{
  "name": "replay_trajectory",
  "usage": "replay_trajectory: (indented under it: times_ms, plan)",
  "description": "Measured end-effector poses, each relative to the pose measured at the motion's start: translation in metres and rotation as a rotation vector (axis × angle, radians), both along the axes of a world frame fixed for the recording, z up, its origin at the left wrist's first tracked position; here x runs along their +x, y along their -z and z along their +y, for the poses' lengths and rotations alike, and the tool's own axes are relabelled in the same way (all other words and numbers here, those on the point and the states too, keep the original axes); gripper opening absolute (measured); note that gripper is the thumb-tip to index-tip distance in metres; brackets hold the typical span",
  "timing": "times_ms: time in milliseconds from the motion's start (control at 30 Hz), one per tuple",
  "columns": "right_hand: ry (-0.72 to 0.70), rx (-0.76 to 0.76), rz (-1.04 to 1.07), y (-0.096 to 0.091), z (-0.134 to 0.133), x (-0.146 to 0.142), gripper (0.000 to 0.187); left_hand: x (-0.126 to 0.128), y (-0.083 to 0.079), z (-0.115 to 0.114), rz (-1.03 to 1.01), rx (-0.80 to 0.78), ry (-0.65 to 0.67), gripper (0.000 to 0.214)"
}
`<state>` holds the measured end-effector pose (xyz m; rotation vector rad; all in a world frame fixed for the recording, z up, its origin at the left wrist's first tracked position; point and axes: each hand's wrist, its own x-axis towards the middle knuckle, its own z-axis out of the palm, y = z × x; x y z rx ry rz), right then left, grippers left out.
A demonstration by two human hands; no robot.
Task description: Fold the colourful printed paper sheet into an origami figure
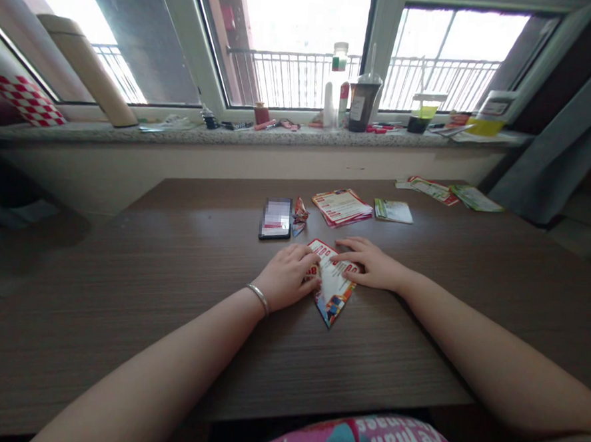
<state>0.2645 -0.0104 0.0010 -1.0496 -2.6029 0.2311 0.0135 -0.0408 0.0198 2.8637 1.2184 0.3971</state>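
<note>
Your left hand (pixel 287 277) lay palm down over the left side of the folded, pointed sheet of glossy white paper with red-and-yellow print and a colourful lower tip (pixel 332 286). Its fingers sat close together and bent a little, their ends on the paper, with the thumb lower down near the same edge; whether they pinched that edge you could not tell from this view. Your left forearm ran up from the lower left, and a silver-coloured metal bangle (pixel 259 299) circled the wrist.

Your right hand (pixel 373 264) was low over the paper's right side, its fingers spread apart and pointing left, the uppermost reaching past the top edge. Your right forearm slanted in from the lower right, close to the tabletop.

The paper rested on the brown wood-grain table (pixel 172 273) between your two hands, its sharp tip pointing towards you. Beyond it lay a black-framed rectangular phone (pixel 276 218), a small crumpled-looking red-and-blue paper piece (pixel 300 211) and a fanned stack of red-bordered cream sheets (pixel 341 205).
</note>
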Motion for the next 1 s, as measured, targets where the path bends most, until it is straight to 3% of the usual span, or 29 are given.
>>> replay_trajectory:
  times_ms: [233,633,833,1000]
  plan:
    - [0.005,-0.027,-0.039,-0.003,-0.003,-0.001,0.042,-0.003,0.003,0.006,-0.017,-0.059,-0.094,0.052]
    - [0.077,0.015,-0.114,-0.012,-0.014,-0.007,0.040,-0.006,-0.004,0.008,-0.284,-0.046,-0.086,0.041]
    - [0.140,0.049,-0.148,-0.013,-0.016,-0.009,0.040,-0.010,-0.009,0.010,-0.375,0.070,-0.031,0.028]
    - [0.178,0.075,-0.163,-0.012,-0.016,-0.009,0.041,-0.014,-0.010,0.011,-0.222,0.169,0.110,0.026]
